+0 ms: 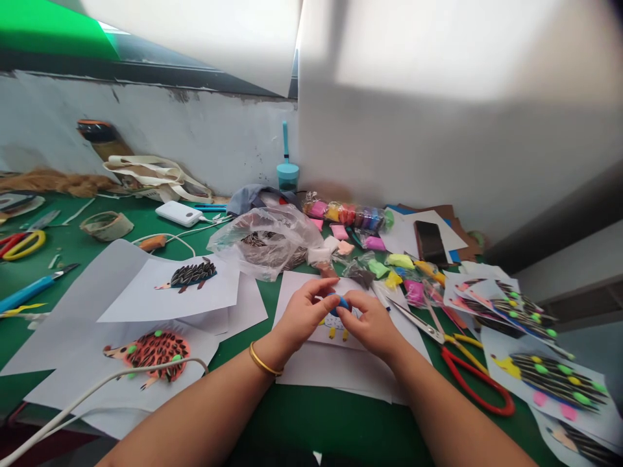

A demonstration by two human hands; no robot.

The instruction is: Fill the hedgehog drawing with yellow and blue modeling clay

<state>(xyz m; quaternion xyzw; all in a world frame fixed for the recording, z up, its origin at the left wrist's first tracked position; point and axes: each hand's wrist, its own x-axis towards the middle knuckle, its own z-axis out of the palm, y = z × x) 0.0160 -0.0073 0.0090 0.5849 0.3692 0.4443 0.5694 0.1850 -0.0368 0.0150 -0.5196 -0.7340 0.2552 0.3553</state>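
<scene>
Between my two hands, above a white sheet, is a small piece of blue clay. The fingertips of my left hand pinch it from the left, and a gold bangle circles that wrist. From the right, the thumb and fingers of my right hand press on the same piece. Under my hands the white paper carries a partly hidden animal figure with a pale, blue-marked body and yellow feet.
Red-handled scissors lie to the right, beside hedgehog pictures. More hedgehog pictures and a white cable are at the left. Behind are a plastic bag, colored clay packets and a phone.
</scene>
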